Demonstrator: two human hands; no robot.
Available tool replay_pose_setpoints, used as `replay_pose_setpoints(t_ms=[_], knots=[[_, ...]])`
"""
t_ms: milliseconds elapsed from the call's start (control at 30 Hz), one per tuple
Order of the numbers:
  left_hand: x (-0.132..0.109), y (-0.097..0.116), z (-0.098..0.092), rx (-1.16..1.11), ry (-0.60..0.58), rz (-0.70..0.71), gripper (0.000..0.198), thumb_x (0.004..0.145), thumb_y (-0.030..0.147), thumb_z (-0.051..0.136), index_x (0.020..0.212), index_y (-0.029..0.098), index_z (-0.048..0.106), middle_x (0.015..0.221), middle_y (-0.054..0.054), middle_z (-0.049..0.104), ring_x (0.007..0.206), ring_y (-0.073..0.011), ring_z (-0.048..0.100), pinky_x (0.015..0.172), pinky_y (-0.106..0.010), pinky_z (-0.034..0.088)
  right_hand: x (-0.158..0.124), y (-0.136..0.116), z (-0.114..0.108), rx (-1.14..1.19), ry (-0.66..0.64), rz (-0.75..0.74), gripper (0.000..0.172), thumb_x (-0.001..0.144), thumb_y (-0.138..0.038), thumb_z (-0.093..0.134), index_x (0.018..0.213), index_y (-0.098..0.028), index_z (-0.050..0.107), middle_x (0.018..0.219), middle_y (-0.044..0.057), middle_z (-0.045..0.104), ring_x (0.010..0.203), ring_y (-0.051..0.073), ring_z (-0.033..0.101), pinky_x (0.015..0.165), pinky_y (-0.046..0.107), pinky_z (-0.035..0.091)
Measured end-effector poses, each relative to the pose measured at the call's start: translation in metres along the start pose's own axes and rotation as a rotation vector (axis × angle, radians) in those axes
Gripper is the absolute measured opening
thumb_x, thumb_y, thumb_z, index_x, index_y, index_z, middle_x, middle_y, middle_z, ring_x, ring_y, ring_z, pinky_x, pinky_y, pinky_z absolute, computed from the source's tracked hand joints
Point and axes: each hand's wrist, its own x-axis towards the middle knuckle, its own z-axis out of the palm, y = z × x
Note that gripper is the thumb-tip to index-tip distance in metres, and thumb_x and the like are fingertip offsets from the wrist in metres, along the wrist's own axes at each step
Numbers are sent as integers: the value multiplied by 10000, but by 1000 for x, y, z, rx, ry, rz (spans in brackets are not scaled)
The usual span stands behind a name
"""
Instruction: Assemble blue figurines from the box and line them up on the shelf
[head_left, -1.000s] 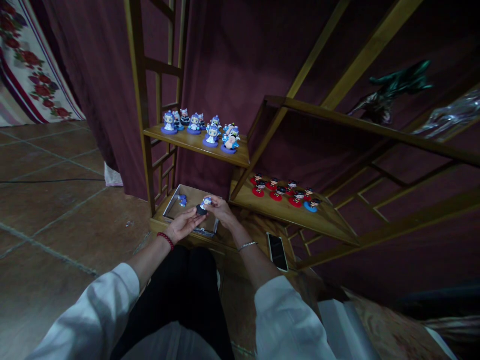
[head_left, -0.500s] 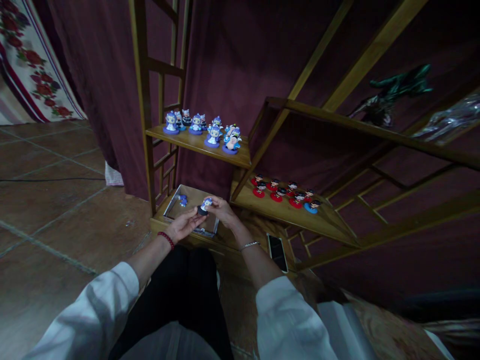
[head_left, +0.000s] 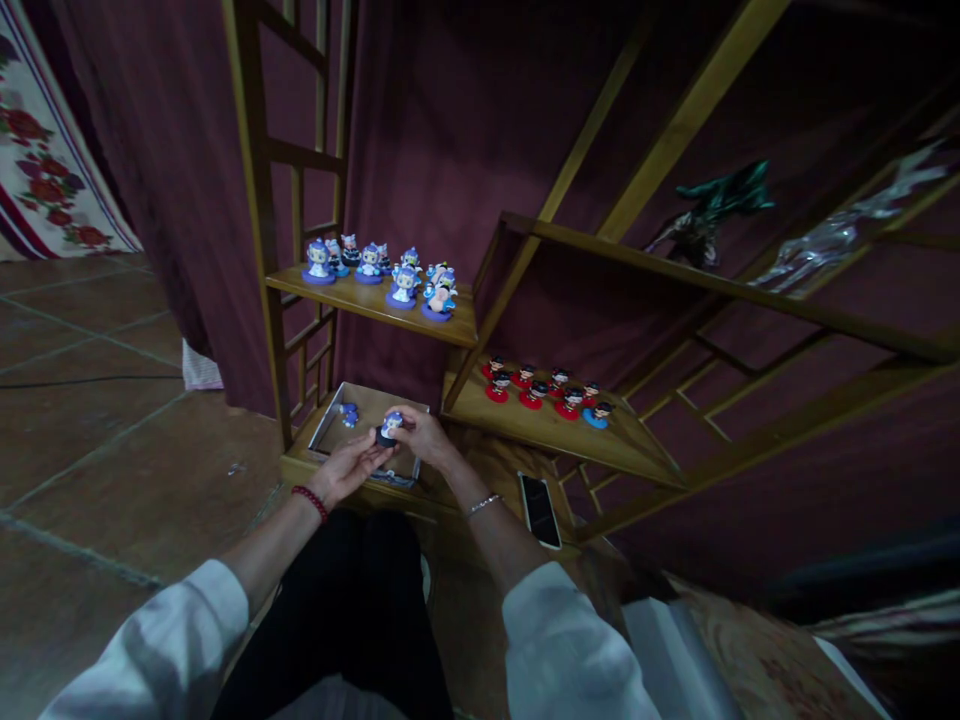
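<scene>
Between my two hands is a small figurine (head_left: 391,426) with purple hair, a white body and a dark round base. My left hand (head_left: 352,468) grips the base from the left with thumb and fingers. On the other side, my right hand (head_left: 421,436) pinches the figurine's upper part. Both are held over a shallow open box (head_left: 412,405) on the low wooden ledge. Inside the box, at its left, lies a small purple piece (head_left: 349,413); something clear and shiny is at the near edge, too small to name.
Similar purple-based figurines (head_left: 403,289) stand on the upper left shelf (head_left: 352,298). Several red-based figurines (head_left: 533,394) and one blue-based figurine (head_left: 598,415) occupy the lower right shelf (head_left: 637,450). A phone (head_left: 540,508) lies right of my right forearm. A green statue (head_left: 724,190) stands higher up.
The view has shifted, so the shelves sit further left and slightly lower. The figurine is turned more upright between my hands, and both hands still hold it.
</scene>
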Motion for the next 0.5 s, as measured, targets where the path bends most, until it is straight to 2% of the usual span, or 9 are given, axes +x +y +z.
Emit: replay_pose_setpoints(t_ms=[233,500], knots=[[-6,-1,6,32,4,13,94,785,97,557,780,45,635,825,-138,677,791,-182,652,781,-282,523,-8,0,4,58,3,59,307,618,-239,585,922,-193,565,775,-18,594,629,115,544,521,211,453],[-5,-9,0,-2,49,-13,114,801,73,522,793,55,634,751,-105,679,693,-145,652,768,-277,530,-15,-2,5,-5,-7,57,261,620,-186,574,881,-193,574,747,-34,579,658,110,534,608,225,459]])
